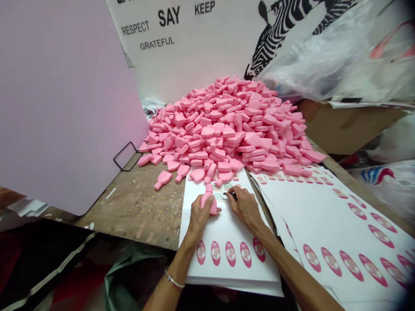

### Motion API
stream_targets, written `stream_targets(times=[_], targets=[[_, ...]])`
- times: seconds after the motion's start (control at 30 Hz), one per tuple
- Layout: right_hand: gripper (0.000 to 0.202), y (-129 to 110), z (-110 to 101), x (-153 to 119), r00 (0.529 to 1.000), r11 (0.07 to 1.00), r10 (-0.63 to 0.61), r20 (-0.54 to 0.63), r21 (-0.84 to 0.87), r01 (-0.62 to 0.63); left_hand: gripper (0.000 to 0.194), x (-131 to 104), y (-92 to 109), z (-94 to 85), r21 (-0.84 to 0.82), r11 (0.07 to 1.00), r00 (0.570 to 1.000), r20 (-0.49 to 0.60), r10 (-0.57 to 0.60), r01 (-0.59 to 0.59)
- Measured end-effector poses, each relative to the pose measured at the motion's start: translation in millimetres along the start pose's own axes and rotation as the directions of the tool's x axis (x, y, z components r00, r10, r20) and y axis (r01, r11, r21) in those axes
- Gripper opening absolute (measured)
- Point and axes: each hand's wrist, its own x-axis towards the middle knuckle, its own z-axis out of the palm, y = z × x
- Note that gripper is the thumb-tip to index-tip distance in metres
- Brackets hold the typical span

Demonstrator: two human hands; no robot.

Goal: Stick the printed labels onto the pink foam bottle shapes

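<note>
Surface (pixel 129 211)'s got a huge heap of pink bottle-shaped pieces (pixel 227 125) at the back, sticker sheets (pixel 223 226) right in front. Left hand (pixel 199 212) is gripping one piece (pixel 208 199) over the near sheets, neck pointing away; right hand (pixel 245 206), just beside it, is pinching a small dark tool (pixel 234 196), mostly hidden.

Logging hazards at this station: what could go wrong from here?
The pile could slide further onto the sheet; loose pieces lie on its far end. The dark item in the right hand points toward the held piece, so a slip might scratch it.
</note>
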Motion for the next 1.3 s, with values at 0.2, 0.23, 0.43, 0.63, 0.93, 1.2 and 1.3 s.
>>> stream_targets(times=[0.2, 0.23, 0.43, 0.63, 0.93, 1.2, 1.3], targets=[[0.014, 12.3, 18.8, 3.3, 0.981, 0.975, -0.172, -0.087, -0.155, 0.157, 0.045, 8.1, -7.8, 2.5, 0.005, 1.0, 1.0, 0.028, -0.008, 0.008], [0.013, 13.5, 19.3, 2.8, 0.98, 0.975, -0.18, -0.086, -0.151, 0.166, 0.044, 7.7, -7.2, 2.3, 0.014, 1.0, 0.999, 0.034, -0.01, 0.01], [0.013, 14.8, 20.3, 1.3, 0.983, 0.987, -0.157, -0.095, -0.058, 0.152, 0.043, 8.2, -7.9, -1.0, 0.026, 1.0, 0.998, 0.059, -0.008, 0.007], [0.012, 16.5, 21.1, 2.0, 0.986, 0.988, -0.143, -0.086, -0.074, 0.137, 0.043, 7.3, -9.8, -1.7, 0.029, 1.0, 0.997, 0.078, 0.0, -0.002], [0.011, 16.2, 21.9, 4.1, 0.994, 0.995, -0.097, -0.058, -0.014, 0.096, 0.04, 7.2, -3.9, 0.2, 0.037, 0.999, 0.997, 0.075, -0.025, 0.022], [0.018, 10.6, 25.5, 0.6, 0.955, 0.978, -0.209, -0.212, -0.049, 0.203, 0.042, 8.2, -8.2, -1.0, -0.003, 1.0, 0.998, 0.064, -0.03, 0.03], [0.02, 8.2, 15.8, -1.5, 0.959, 0.97, -0.13, -0.251, 0.167, 0.175, 0.047, 9.0, -11.1, -2.6, -0.059, 0.998, 0.999, 0.055, -0.004, 0.007]])
